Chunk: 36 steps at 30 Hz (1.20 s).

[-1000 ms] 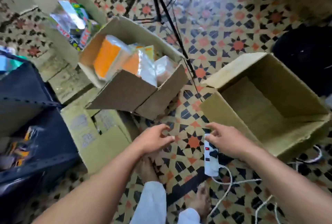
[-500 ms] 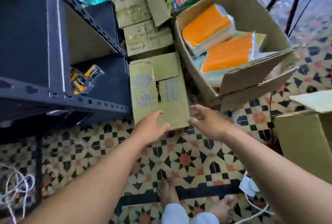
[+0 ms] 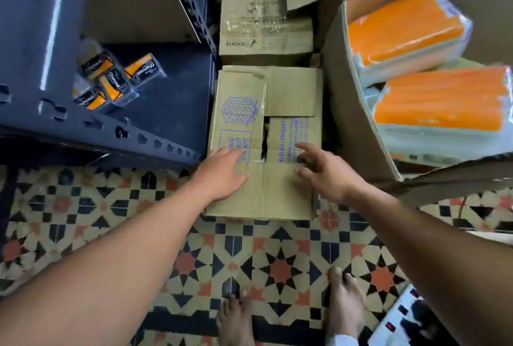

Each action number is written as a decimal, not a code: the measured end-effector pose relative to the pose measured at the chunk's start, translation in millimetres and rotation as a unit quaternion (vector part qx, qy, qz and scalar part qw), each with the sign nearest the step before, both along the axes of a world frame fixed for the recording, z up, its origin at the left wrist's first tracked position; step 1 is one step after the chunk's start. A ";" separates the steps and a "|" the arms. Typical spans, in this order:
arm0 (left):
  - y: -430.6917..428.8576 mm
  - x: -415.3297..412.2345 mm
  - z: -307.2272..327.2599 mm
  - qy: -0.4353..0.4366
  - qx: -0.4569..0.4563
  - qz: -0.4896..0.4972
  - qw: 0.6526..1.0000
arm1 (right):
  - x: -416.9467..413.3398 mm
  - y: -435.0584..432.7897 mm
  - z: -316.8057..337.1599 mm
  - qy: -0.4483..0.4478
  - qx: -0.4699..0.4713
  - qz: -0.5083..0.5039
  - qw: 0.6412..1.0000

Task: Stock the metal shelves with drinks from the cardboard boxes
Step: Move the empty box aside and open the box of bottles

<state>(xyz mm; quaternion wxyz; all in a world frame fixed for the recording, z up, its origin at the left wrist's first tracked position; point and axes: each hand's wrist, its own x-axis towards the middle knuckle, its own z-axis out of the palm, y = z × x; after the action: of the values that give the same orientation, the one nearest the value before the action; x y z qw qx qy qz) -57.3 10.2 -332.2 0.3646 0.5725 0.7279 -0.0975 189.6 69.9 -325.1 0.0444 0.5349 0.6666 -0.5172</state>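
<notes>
**Cardboard box [image 3: 280,90] shut on the floor, both hands on top**

I see the box standing on the patterned tile floor [image 3: 277,262], between the dark metal shelf [image 3: 172,112] just to its left and a bigger open carton [image 3: 352,112] on its right. Its top flaps are folded shut, with a narrow gap in the middle and purple print across them. My left hand [image 3: 222,176] lies on the near left flap, fingers straight and released. My right hand [image 3: 324,173] is over the near right flap, fingers spread and loose, grasping nothing; I cannot tell whether it touches the cardboard. A few small orange-and-black packs [image 3: 116,79] lie on the shelf. Orange shrink-wrapped bundles [image 3: 402,24] fill the open carton. Behind the box sits a closed Rexona box [image 3: 263,32]. My bare feet [image 3: 347,307] stand just short of it, a white power strip [image 3: 399,323] beside them.
</notes>
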 end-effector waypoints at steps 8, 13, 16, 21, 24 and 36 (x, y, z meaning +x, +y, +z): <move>1.5 -4.1 16.2 -0.013 0.014 0.114 0.993 | 5.9 2.9 -2.7 0.072 -0.013 -0.078 0.994; -6.2 -8.9 40.0 -0.122 -0.135 0.139 0.973 | 8.8 -3.1 9.1 0.061 -0.068 -0.047 0.995; -27.6 -0.3 25.2 -0.055 -0.154 0.039 0.986 | 1.6 -8.8 6.0 0.003 0.004 0.034 0.999; -67.1 18.5 -13.7 -0.008 -0.001 0.107 0.994 | -16.9 -8.0 -15.5 -0.053 0.079 0.085 0.992; -68.3 29.7 -32.5 0.029 0.136 0.087 0.986 | -27.0 -1.2 -30.8 -0.049 0.131 0.101 0.985; 5.3 14.3 -67.4 0.081 0.146 0.078 0.983 | -35.8 71.4 -72.9 -0.081 0.268 -0.010 0.960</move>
<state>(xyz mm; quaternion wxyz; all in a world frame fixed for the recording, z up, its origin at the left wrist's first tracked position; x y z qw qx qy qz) -43.0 15.6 -399.7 0.2229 0.5516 0.8037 -0.0077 153.7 141.3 -398.0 -0.0520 0.5742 0.7693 -0.2751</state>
